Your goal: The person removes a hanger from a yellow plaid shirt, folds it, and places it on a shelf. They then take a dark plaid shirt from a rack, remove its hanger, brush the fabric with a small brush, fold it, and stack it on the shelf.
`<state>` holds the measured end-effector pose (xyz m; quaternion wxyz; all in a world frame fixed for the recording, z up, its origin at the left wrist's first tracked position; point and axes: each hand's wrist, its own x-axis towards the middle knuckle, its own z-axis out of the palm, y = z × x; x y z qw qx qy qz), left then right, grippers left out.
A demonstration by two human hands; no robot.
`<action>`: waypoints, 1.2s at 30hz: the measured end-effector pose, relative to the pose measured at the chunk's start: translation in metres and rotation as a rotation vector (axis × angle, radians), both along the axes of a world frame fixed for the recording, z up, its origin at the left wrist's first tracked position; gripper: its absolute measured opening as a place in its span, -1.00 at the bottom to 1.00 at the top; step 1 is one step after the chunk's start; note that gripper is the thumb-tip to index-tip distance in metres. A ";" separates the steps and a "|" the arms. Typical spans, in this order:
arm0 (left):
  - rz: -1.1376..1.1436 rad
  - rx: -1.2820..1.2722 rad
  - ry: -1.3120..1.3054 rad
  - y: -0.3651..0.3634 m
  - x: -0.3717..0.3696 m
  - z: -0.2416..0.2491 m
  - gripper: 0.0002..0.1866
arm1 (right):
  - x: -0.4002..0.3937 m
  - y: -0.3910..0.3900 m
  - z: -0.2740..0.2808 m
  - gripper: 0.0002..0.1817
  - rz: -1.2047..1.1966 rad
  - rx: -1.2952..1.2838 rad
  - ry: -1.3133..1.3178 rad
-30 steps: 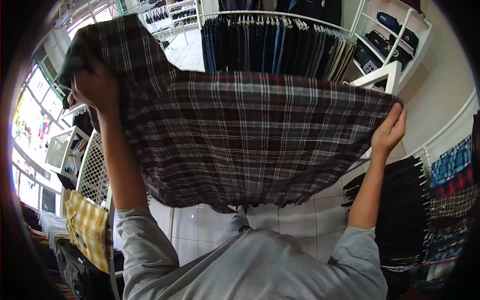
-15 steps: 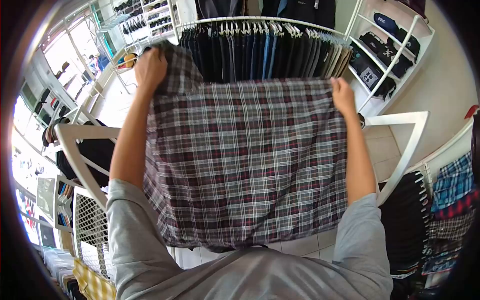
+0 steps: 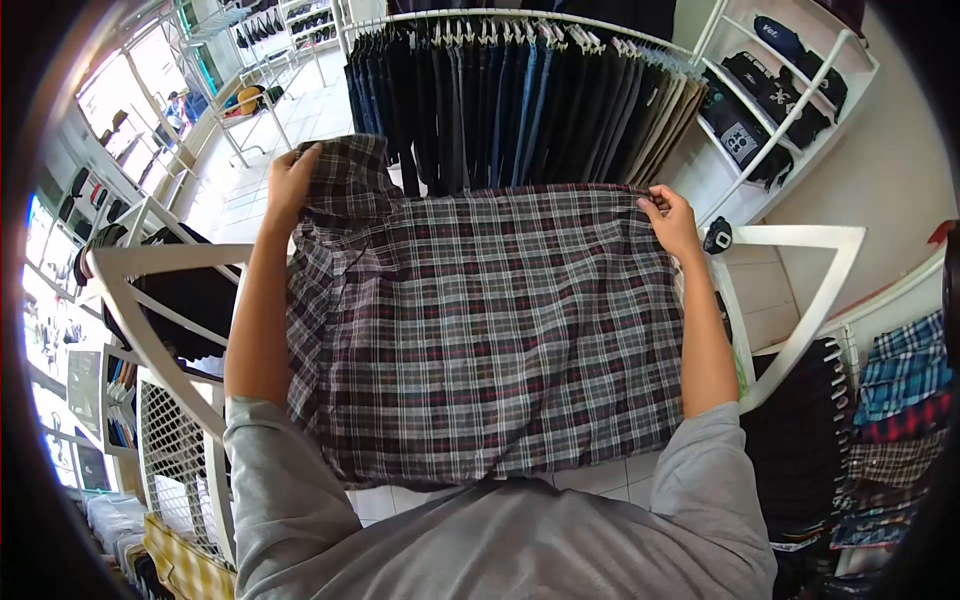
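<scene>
A dark plaid shirt [image 3: 490, 330] with white and red lines spreads out in front of me, its lower edge close to my body. My left hand [image 3: 290, 182] grips its far left part, where a flap of the cloth folds over. At the far right corner, my right hand [image 3: 670, 215] pinches the edge between thumb and fingers. Some creases run across the cloth, mostly on its right half. Whatever lies under the shirt is hidden by it.
White frame bars stand at left [image 3: 160, 330] and right [image 3: 810, 300]. Beyond the shirt is a rack of hanging trousers [image 3: 520, 110]. Shelves with caps and bags [image 3: 770, 100] stand back right. Folded plaid shirts [image 3: 900, 400] lie at right, a metal mesh panel [image 3: 175, 440] at left.
Both hands have come down lower, the shirt between them. My right hand has shifted slightly left, and the shirt's far edge sits nearer to me.
</scene>
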<state>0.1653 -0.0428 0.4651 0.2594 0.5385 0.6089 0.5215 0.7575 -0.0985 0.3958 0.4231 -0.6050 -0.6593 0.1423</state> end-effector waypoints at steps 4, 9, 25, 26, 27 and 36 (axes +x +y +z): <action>0.008 0.082 -0.164 -0.080 0.007 0.036 -0.66 | -0.006 -0.050 0.040 -0.85 0.014 0.093 -0.100; -0.018 0.225 -0.036 -0.190 0.013 0.036 -0.66 | 0.006 -0.106 0.036 -0.84 0.006 0.141 -0.204; 0.067 0.105 0.139 -0.287 0.007 -0.113 -0.62 | -0.131 -0.160 -0.006 -0.63 0.057 0.094 -0.261; 0.091 0.099 0.171 -0.286 0.007 -0.113 -0.59 | -0.160 -0.155 0.000 -0.62 0.152 -0.009 -0.111; 0.118 0.090 0.201 -0.287 0.008 -0.113 -0.57 | -0.190 -0.147 0.003 -0.59 0.201 -0.022 -0.088; 0.153 0.146 0.253 -0.303 0.022 -0.099 -0.59 | -0.386 -0.040 -0.016 -0.24 0.257 -0.431 -0.165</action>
